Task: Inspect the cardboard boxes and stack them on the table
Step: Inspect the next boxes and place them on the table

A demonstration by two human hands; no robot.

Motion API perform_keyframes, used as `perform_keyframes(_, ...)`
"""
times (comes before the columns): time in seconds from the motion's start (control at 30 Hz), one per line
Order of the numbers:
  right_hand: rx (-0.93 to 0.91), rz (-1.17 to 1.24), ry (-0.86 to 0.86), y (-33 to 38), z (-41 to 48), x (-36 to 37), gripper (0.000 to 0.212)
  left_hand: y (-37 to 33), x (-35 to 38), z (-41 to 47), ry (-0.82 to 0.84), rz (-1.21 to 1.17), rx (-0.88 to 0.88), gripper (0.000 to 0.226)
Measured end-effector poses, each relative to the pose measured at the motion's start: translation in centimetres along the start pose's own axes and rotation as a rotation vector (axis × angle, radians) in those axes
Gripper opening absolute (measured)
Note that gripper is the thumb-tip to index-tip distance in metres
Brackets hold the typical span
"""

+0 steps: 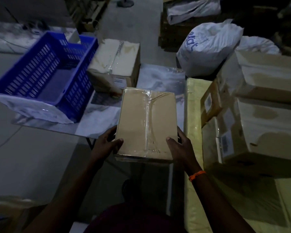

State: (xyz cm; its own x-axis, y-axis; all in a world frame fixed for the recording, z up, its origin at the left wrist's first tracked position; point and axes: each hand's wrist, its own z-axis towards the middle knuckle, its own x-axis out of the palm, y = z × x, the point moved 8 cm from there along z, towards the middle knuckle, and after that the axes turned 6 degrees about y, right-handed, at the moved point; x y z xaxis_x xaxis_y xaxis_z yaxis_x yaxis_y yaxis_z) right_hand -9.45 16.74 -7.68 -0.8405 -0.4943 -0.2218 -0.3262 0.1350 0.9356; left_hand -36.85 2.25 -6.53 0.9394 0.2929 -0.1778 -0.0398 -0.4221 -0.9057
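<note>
I hold a taped brown cardboard box (pixel 146 121) over the near edge of the marble-patterned table (pixel 160 78). My left hand (pixel 106 143) grips its left near corner, thumb on top. Gripping the right near corner is my right hand (pixel 180 145), thumb likewise on the lid. A second taped cardboard box (pixel 116 63) stands further back on the table. To the right, larger cardboard boxes (pixel 265 115) are stacked two high on a yellow-wrapped block.
A blue plastic crate (pixel 45 76) sits tilted on the table's left part. White filled sacks (pixel 208 47) lie behind the right-hand stack. The yellow-wrapped block (pixel 193 115) borders the table on the right. Grey floor lies to the left.
</note>
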Motion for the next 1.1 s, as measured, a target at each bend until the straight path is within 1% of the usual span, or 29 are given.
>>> perform_keyframes(0.07, 0.016, -0.017, 0.009, 0.4, 1.5, 1.0, 0.05, 0.7, -1.1, 1.1, 0.014, -0.021, -0.01, 0.062)
perform_keyframes(0.17, 0.015, -0.057, -0.015, 1.3, 3.1, 1.5, 0.054, 1.0, -1.6, 2.4, 0.058, -0.11, -0.006, 0.059)
perform_keyframes(0.27, 0.026, -0.11, -0.027, 1.1, 4.2, 1.2, 0.054, 1.7, -2.0, 3.8, 0.055, -0.128, -0.021, 0.054)
perform_keyframes(0.37, 0.059, -0.112, -0.041, 0.1, 4.6, 0.4, 0.053, 2.4, -2.6, 4.8, -0.016, -0.103, -0.058, 0.047)
perform_keyframes(0.47, 0.072, -0.088, -0.061, 0.3, 5.9, -0.5, 0.051, 1.6, -3.3, 6.4, -0.088, -0.068, -0.083, 0.039)
perform_keyframes(0.63, 0.098, -0.012, -0.085, 1.2, 12.2, -2.2, 0.046, -2.0, -5.3, 11.5, -0.228, 0.048, 0.005, 0.034)
perform_keyframes(0.7, 0.117, 0.036, -0.081, 2.0, 14.9, -2.6, 0.042, -3.7, -5.7, 13.2, -0.262, 0.045, 0.01, 0.024)
perform_keyframes(0.77, 0.128, 0.087, -0.052, 2.6, 17.3, -2.7, 0.039, -5.0, -5.6, 14.5, -0.266, -0.008, -0.011, 0.019)
perform_keyframes(0.87, 0.158, 0.14, 0.021, 3.2, 19.8, -2.1, 0.04, -5.7, -4.8, 15.9, -0.223, -0.07, -0.074, 0.034)
perform_keyframes(0.93, 0.204, 0.164, 0.075, 3.2, 20.2, -1.1, 0.04, -6.0, -3.7, 16.4, -0.157, -0.071, -0.106, 0.033)
perform_keyframes(1.0, 0.211, 0.168, 0.135, 3.5, 19.9, -0.1, 0.032, -6.6, -2.7, 16.7, -0.13, -0.036, -0.116, 0.033)
perform_keyframes(1.1, 0.191, 0.188, 0.136, 4.8, 18.9, 0.0, 0.016, -7.3, -1.9, 16.5, -0.175, -0.156, -0.169, 0.026)
